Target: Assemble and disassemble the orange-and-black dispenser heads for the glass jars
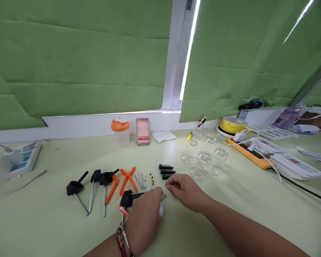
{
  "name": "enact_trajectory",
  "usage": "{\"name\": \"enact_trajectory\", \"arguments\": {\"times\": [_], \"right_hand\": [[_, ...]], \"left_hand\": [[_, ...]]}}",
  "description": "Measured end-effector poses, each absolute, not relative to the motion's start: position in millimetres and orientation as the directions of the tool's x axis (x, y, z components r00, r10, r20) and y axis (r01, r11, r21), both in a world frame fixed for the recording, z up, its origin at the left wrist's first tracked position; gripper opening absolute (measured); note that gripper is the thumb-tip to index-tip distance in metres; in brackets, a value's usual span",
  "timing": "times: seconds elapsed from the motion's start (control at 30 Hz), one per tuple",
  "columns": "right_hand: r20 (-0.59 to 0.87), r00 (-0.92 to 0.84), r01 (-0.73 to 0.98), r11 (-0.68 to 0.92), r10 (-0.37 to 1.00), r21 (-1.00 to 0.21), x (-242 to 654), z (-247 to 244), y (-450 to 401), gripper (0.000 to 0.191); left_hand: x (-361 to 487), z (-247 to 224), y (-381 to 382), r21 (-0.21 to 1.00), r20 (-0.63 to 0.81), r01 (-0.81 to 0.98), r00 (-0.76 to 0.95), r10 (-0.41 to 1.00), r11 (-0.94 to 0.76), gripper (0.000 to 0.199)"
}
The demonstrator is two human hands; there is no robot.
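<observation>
My left hand (pixel 147 217), with bracelets at the wrist, is closed around a black plastic part (pixel 126 198) with a dark rod pointing right and an orange piece (pixel 123 210) below it. A small spring (pixel 163 197) shows just right of this hand. My right hand (pixel 186 191) is pinched; anything between its fingertips is too small to make out. Behind it lie several black ribbed pieces (pixel 166 171). Metal pins (pixel 140 180) and small brass bits (pixel 152 179) sit behind my left hand. Farther left are orange handles (pixel 127 180) and black heads on metal rods (pixel 74 187).
Glass jars (pixel 204 159) stand right of centre, one holding screwdrivers (pixel 200 123). An orange power strip (pixel 248 153) with cables is at the right, a white one (pixel 26 162) at the left. An orange-lidded cup (pixel 121 132) and a tissue (pixel 164 136) are at the back.
</observation>
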State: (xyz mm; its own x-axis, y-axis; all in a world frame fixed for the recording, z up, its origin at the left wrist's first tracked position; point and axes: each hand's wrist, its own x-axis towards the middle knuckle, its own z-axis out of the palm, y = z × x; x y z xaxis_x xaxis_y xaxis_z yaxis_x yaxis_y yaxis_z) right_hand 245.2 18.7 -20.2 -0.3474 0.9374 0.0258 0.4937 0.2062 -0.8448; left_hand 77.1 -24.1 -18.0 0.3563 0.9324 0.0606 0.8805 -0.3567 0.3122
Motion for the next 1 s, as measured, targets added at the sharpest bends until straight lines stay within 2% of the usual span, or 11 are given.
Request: {"name": "enact_trajectory", "arguments": {"times": [0.07,0.13,0.27,0.47,0.67,1.0], "right_hand": [[-0.077,-0.337,0.337,0.043,0.938,-0.941,246.4,-20.6,13.9,0.015],[-0.117,-0.348,0.208,-0.045,0.930,-0.977,245.4,-21.3,11.4,0.017],[-0.079,-0.393,0.089,-0.047,0.916,-0.995,243.3,-22.3,11.1,0.025],[-0.075,-0.405,0.025,-0.071,0.911,-0.997,245.6,-24.2,13.4,0.029],[-0.101,-0.431,0.035,-0.095,0.897,-0.995,246.9,-25.2,15.2,0.029],[-0.084,-0.439,0.036,-0.076,0.894,-0.996,248.0,-25.7,14.1,0.019]], "left_hand": [[75.7,-22.5,-22.8,0.419,0.147,0.840,0.312,0.939,-0.344,0.018],[75.1,-26.2,-21.7,0.503,0.194,0.789,0.293,0.936,-0.352,0.016],[75.5,-29.0,-21.4,0.573,0.246,0.728,0.285,0.927,-0.376,0.015],[74.8,-30.2,-21.3,0.571,0.277,0.718,0.286,0.917,-0.397,0.018],[75.0,-27.4,-20.0,0.586,0.237,0.714,0.302,0.923,-0.384,0.019],[75.0,-27.4,-19.5,0.615,0.210,0.697,0.306,0.929,-0.369,0.017]]}}
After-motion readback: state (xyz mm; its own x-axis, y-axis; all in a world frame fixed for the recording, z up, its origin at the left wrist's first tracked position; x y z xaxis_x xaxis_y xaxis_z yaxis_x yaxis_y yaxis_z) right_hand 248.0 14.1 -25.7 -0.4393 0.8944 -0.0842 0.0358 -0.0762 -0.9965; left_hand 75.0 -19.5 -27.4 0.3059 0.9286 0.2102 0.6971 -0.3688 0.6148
